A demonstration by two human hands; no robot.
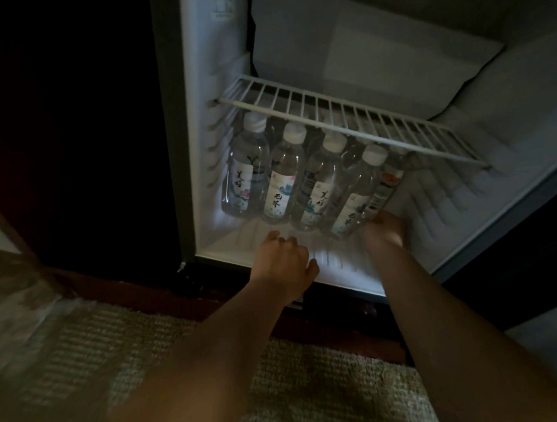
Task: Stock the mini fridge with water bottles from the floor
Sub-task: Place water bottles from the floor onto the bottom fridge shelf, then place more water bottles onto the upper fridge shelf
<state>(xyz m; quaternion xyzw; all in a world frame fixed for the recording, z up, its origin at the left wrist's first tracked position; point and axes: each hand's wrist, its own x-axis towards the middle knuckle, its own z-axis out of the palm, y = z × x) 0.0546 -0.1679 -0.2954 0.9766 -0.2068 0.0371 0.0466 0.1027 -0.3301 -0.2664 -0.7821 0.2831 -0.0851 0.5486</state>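
The mini fridge (304, 257) stands open, lit from inside. Several clear water bottles with white caps and pale labels stand in a row on its floor, from the leftmost bottle (247, 171) to a front bottle (354, 195). At the row's right end a further bottle (387, 188) with an orange-marked label stands under the shelf. My right hand (383, 231) is at the base of that bottle, fingers curled around it. My left hand (283, 262) hovers over the fridge floor in front of the row, fingers loosely bent, holding nothing.
A white wire shelf (346, 120) spans the fridge just above the bottle caps. The open door (522, 177) hangs to the right. Dark cabinet (79, 139) surrounds the fridge on the left. Woven carpet (308, 383) covers the floor below.
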